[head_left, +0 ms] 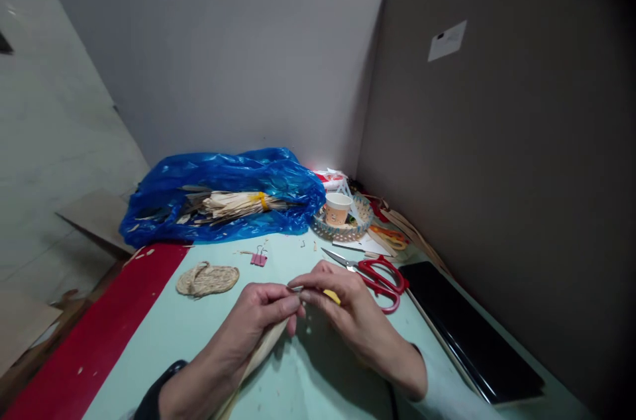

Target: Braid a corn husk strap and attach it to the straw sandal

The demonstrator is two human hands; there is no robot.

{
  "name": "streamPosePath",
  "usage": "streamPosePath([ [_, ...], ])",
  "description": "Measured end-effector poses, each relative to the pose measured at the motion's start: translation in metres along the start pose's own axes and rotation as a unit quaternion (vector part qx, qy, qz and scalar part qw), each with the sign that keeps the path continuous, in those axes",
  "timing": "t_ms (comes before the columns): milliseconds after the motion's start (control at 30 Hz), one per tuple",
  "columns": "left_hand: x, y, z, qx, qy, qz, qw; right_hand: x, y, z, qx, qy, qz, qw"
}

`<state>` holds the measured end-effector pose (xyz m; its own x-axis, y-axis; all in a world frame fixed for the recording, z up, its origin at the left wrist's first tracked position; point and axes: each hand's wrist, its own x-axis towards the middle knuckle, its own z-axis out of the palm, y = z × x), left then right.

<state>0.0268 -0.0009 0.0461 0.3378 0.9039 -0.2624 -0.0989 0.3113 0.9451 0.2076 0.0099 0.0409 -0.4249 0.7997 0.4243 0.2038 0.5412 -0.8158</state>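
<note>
Both hands meet at the front middle of the table. My left hand (265, 311) pinches a pale dried straw or husk strip (265, 348), whose long end trails down past the wrist to the bottom edge. My right hand (342, 297) is closed in a pinch at the strip's upper tip, touching the left fingertips. The exact grip there is too small to make out. Something yellow (332, 296) shows partly beneath the right hand. Left of the hands lies a small woven straw sandal (207, 279). Red-handled scissors (382, 281) rest just beyond the right hand.
A blue plastic bag (233, 168) holds a tied straw bundle (233, 206) at the back. Beside it stands a woven basket (324, 229) with a paper cup (338, 209). A pink binder clip (259, 258) lies mid-table; a flat black object (472, 334) is at right. Grey panels border the table.
</note>
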Motion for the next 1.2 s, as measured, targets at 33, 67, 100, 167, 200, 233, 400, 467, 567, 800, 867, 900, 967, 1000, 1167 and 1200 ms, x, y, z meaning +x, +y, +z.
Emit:
streamPosePath([
  [33, 0.000, 0.000, -0.001, 0.001, -0.002, 0.007, 1.000, -0.001, -0.001, -0.002, -0.038, -0.018, -0.028, 0.999],
  [67, 0.000, 0.000, -0.002, 0.000, -0.008, 0.011, 1.000, -0.001, -0.001, -0.005, -0.071, -0.045, -0.057, 0.995],
  [100, 0.001, 0.000, -0.003, -0.001, -0.018, 0.010, 1.000, -0.002, -0.002, -0.009, -0.099, -0.071, -0.082, 0.989],
  [167, 0.002, -0.001, -0.006, -0.006, -0.041, -0.003, 0.999, -0.001, -0.005, -0.015, -0.136, -0.115, -0.115, 0.977],
  [200, 0.002, -0.002, -0.007, -0.007, -0.051, -0.013, 0.999, -0.001, -0.007, -0.017, -0.159, -0.129, -0.129, 0.970],
  [233, 0.002, -0.003, -0.008, -0.007, -0.061, -0.022, 0.998, -0.001, -0.009, -0.019, -0.187, -0.139, -0.146, 0.962],
  [400, 0.005, -0.004, -0.014, 0.044, -0.100, -0.048, 0.993, -0.003, -0.011, -0.011, -0.337, -0.142, -0.258, 0.895],
  [467, 0.006, -0.003, -0.016, 0.090, -0.110, -0.036, 0.989, -0.004, -0.008, -0.004, -0.352, -0.129, -0.275, 0.886],
  [567, 0.007, -0.001, -0.017, 0.176, -0.107, 0.018, 0.978, -0.007, -0.001, 0.003, -0.356, -0.095, -0.257, 0.893],
  [800, -0.010, 0.003, -0.001, 0.299, -0.030, 0.120, 0.946, -0.011, 0.003, 0.006, -0.362, -0.053, -0.188, 0.912],
  [867, -0.017, -0.001, -0.002, 0.290, -0.021, 0.107, 0.951, -0.009, -0.002, 0.008, -0.356, -0.060, -0.178, 0.915],
  [900, -0.020, -0.004, -0.004, 0.280, -0.012, 0.097, 0.955, -0.006, -0.006, 0.009, -0.348, -0.082, -0.161, 0.920],
  [967, -0.023, -0.008, -0.013, 0.251, 0.016, 0.080, 0.964, 0.009, -0.013, 0.009, -0.320, -0.146, -0.107, 0.930],
  [1000, -0.023, -0.009, -0.020, 0.234, 0.035, 0.076, 0.969, 0.020, -0.016, 0.009, -0.295, -0.185, -0.064, 0.935],
  [1167, -0.012, -0.006, -0.064, 0.119, 0.138, 0.051, 0.982, 0.095, -0.001, 0.015, -0.292, -0.211, 0.030, 0.932],
  [1200, -0.010, -0.004, -0.072, 0.098, 0.155, 0.047, 0.982, 0.109, 0.006, 0.020, -0.304, -0.208, 0.056, 0.928],
])
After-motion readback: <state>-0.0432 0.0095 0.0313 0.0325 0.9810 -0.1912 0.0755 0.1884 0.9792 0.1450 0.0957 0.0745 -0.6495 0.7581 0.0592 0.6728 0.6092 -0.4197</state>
